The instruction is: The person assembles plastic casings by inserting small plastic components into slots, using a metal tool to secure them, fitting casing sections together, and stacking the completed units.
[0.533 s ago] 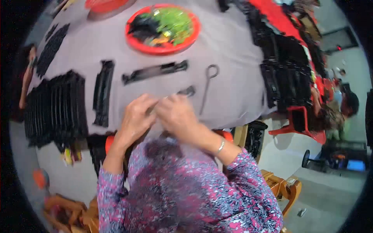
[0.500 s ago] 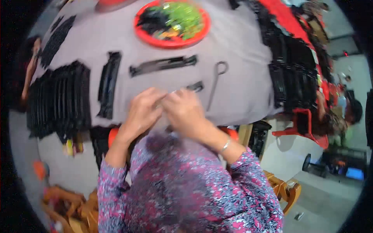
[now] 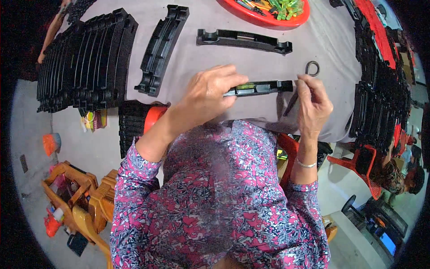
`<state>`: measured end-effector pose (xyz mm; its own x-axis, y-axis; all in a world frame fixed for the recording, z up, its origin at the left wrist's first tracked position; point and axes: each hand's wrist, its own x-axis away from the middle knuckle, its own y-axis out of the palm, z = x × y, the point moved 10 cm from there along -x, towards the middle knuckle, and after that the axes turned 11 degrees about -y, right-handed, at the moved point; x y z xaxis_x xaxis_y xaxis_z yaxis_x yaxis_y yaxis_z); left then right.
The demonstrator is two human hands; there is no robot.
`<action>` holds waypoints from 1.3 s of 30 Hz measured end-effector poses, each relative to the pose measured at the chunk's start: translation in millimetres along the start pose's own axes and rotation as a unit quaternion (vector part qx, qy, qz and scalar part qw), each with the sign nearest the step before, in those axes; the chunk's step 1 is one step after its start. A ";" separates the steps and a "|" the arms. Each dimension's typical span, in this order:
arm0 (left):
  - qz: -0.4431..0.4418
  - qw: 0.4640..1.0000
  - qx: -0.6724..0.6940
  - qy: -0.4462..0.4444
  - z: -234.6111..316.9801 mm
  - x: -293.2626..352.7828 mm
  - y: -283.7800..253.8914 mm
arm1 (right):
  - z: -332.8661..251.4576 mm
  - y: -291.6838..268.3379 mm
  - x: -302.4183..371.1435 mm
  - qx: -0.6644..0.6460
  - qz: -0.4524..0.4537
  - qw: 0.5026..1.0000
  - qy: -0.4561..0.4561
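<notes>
My left hand (image 3: 208, 92) is closed around the left part of a black plastic spirit level body (image 3: 268, 88) at the near side of the table. A yellow-green vial (image 3: 246, 85) lies in its slot beside my fingertips; the left end is hidden under the hand. My right hand (image 3: 315, 105) is closed, with thumb and fingers pinched at a dark metal rod (image 3: 290, 104) just below its ring end. Farther off, a similar black body (image 3: 244, 41) lies crosswise, and another (image 3: 162, 50) stretches lengthwise to the left.
A red plate (image 3: 286, 24) of green vials and small parts sits at the far side. Black bodies are stacked at the left (image 3: 89, 62) and right (image 3: 380, 107) of the grey-covered table (image 3: 327, 36). A red stool (image 3: 358, 168) and another person (image 3: 396, 179) are at the right.
My hands have parted from close together: the left stays on the level body, and the right has moved right to the rod. The view has shifted, and the green vial in the body now shows.
</notes>
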<state>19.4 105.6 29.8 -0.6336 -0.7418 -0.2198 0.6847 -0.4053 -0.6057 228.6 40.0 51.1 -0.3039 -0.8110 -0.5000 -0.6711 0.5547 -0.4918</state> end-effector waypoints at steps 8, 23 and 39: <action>-0.022 0.999 -0.029 -0.001 6.8 -3.5 0.5 | 6.6 6.9 -21.1 0.067 -0.047 0.995 -0.049; -0.023 0.999 -0.033 0.020 13.7 -0.4 3.6 | 74.2 -23.8 -21.2 0.296 -0.122 0.932 0.172; -0.039 0.999 0.001 0.003 9.5 -2.3 5.1 | 71.9 -13.4 -45.0 0.287 -0.106 0.947 0.093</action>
<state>27.9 100.2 34.5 -0.6879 -0.7040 -0.1764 0.6334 -0.4638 -0.6194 299.8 82.4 29.0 -0.3531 -0.9045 -0.2393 -0.2676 0.3427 -0.9005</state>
